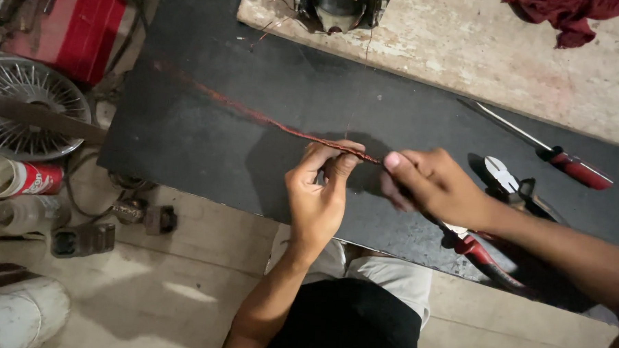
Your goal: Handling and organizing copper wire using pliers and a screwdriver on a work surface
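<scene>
Both hands pinch the reddish twisted wire bundle [256,117]: left hand [317,195], right hand [432,185]; it runs toward the worktop's [187,149] far-left corner.

Red-handled screwdriver [557,150] on dark board [187,142]; maroon cloth [569,15] top right; spoked wheel [27,106] left.

You see a matt black board [187,135], thin reddish copper wire strand [256,116], glossy red plastic screwdriver handle [580,170], rough pale wood plank [478,49], crumpled maroon cloth [569,15].

Red-and-white labelled can [22,179], far left
</scene>
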